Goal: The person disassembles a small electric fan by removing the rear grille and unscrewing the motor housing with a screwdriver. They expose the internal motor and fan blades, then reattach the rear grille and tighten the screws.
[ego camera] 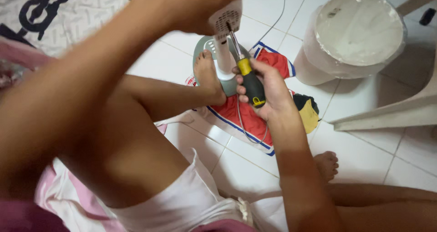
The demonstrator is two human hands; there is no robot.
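Black-and-yellow-handled screwdriver [248, 79] clamped in right hand [266, 93], steel shaft angled up into vented white plastic fan housing [226, 19]. Left hand [191, 4] gripping housing from above. Foot [207, 75] on grey round base [205, 45].

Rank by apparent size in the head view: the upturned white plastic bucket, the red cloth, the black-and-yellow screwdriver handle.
1. Upturned white plastic bucket, largest.
2. Red cloth with blue-and-white trim, partly hidden by a foot, so unsure.
3. Black-and-yellow screwdriver handle, gripped by right hand, smallest.

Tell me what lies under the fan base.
A red cloth with blue-and-white trim spreads beneath the fan base; a foot rests on top. Whatever lies directly under the base is covered.
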